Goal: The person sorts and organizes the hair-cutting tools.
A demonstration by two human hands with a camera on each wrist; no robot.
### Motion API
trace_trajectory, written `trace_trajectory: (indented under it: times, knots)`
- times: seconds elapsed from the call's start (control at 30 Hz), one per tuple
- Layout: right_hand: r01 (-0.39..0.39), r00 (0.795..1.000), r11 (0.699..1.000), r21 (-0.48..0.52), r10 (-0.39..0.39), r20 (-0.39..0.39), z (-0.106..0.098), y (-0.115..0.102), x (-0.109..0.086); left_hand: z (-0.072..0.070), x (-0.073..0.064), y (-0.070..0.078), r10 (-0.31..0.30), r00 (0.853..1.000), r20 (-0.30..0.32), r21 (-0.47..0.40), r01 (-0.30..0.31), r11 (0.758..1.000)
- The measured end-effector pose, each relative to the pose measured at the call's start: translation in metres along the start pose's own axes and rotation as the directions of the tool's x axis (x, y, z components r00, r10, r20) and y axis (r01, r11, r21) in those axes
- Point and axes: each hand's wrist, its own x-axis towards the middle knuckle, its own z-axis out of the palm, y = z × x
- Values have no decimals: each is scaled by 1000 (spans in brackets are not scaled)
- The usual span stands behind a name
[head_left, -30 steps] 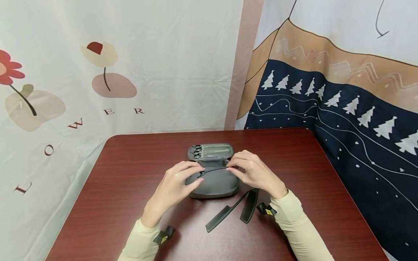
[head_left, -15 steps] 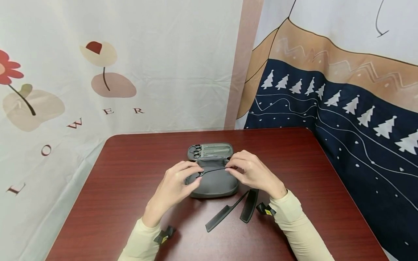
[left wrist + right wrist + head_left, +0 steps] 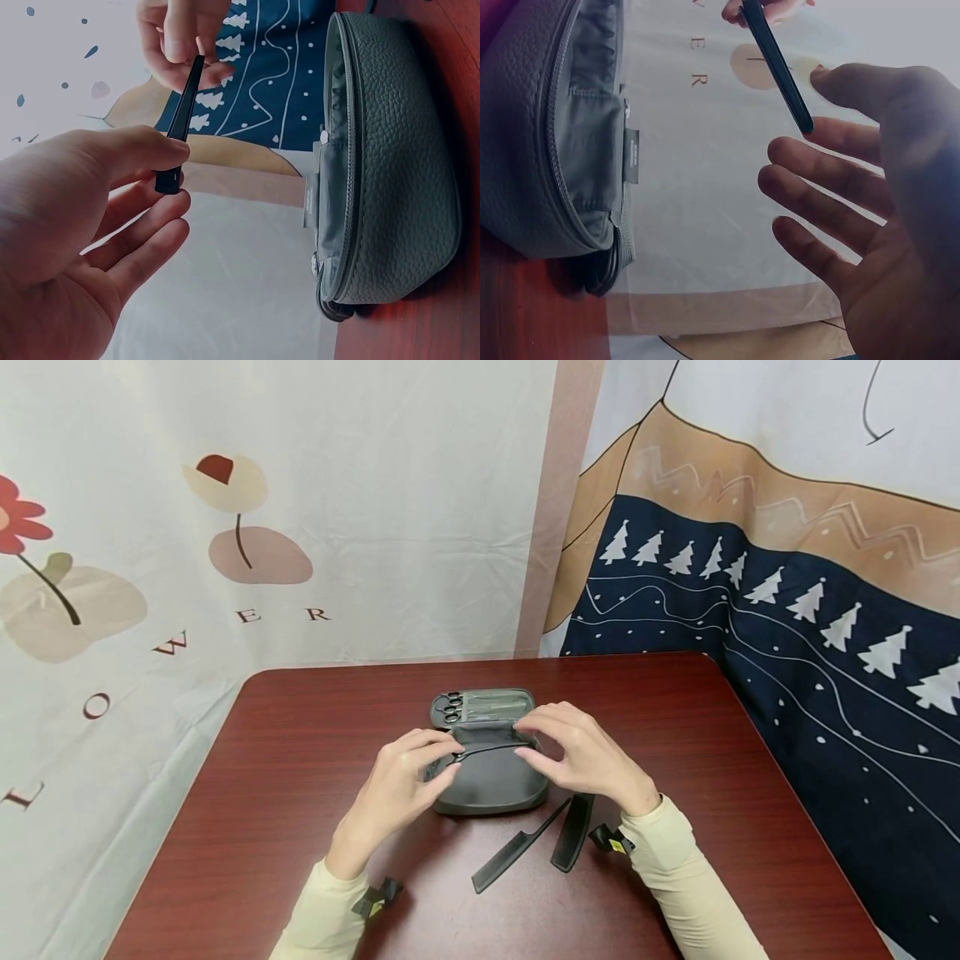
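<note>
In the head view my left hand (image 3: 405, 777) pinches one end of a slim black hair clip (image 3: 491, 748), long and narrow, held level above the grey zip case (image 3: 495, 789). The left wrist view has thumb and fingers on the end of the hair clip (image 3: 184, 109). My right hand (image 3: 581, 752) is spread at the clip's other end. Seen from the right wrist, that end lies right at the index fingertip, the thumb (image 3: 847, 82) apart from it. The case stands unzipped, its lid (image 3: 498, 706) folded back with scissors (image 3: 453, 706) tucked in.
Two black combs, a handled one (image 3: 502, 862) and a wide one (image 3: 573, 833), lie on the red-brown table (image 3: 300, 735) in front of the case. Patterned curtains (image 3: 420, 510) hang behind the table. A small black wrist camera (image 3: 377, 899) sits on each sleeve.
My right thumb and fingers have parted from the hair clip's end, which they pinched before. My left hand keeps its hold, drifting very slightly left.
</note>
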Motion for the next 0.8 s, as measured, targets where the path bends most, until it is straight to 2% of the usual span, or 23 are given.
trace_trajectory:
  times: [0.1,0.27,0.5,0.6,0.73,0.8]
  knots:
    - [-77,997,997,1,77,25,-2,1,-1,-1,-1,-1,-14,1000,9,10,14,1000]
    - [-196,980,980,44,193,56,-3,6,-4,-1,-2,-4,-50,998,24,26,49,998]
    - [-365,929,925,107,356,99,-3,16,-8,0,-3,-7,-77,997,23,44,76,996]
    - [-394,918,911,121,382,111,-2,20,-9,0,-4,-9,-83,996,25,53,81,995]
    - [-394,919,909,138,383,97,3,26,-12,1,-4,-13,-95,995,38,59,92,994]
    - [-407,913,903,139,397,95,6,29,-15,2,-4,-15,-101,994,45,58,98,993]
